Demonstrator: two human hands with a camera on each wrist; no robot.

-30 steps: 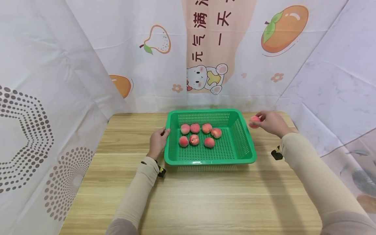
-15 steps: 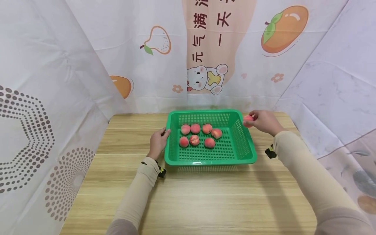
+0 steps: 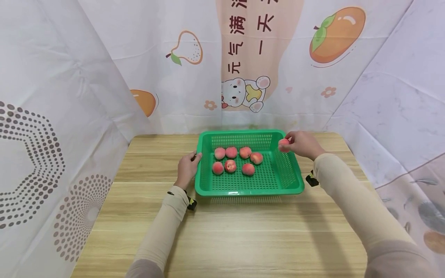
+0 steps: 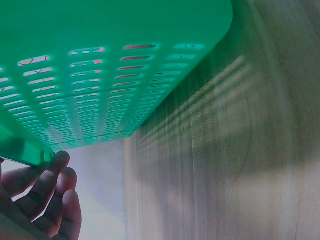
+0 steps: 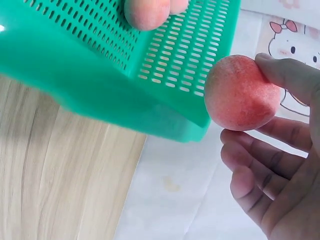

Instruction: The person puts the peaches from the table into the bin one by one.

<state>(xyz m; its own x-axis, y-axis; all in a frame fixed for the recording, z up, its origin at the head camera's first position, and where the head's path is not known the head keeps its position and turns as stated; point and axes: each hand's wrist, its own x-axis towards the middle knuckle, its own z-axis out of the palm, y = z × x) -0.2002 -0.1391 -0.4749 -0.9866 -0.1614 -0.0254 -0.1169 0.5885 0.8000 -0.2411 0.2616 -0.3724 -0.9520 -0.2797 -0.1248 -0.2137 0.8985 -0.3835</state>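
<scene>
A green plastic basket (image 3: 240, 192) with slotted walls stands toward the back of the table. Several peaches (image 3: 248, 169) lie on its floor, mostly in the left and middle part. My left hand (image 3: 187, 169) grips the basket's left rim; in the left wrist view its fingers (image 4: 62, 180) curl under the rim's edge. At the back right corner, my right hand (image 3: 304, 144) pinches one peach (image 3: 284, 144) between thumb and fingers, over the rim. The right wrist view shows this peach (image 5: 241, 94) close up, with the thumb on top and the fingers beneath.
The wooden table (image 3: 222, 235) runs toward the person in front of the basket. Printed cloth (image 3: 180, 88) hangs right behind the table's back edge, and pale cloth walls (image 3: 399, 96) close in both sides. A dark wrist device (image 3: 311, 179) hangs below the right sleeve.
My right hand has carried the peach leftward, from outside the basket's right side to above its back right corner. The left hand and the basket have stayed in place.
</scene>
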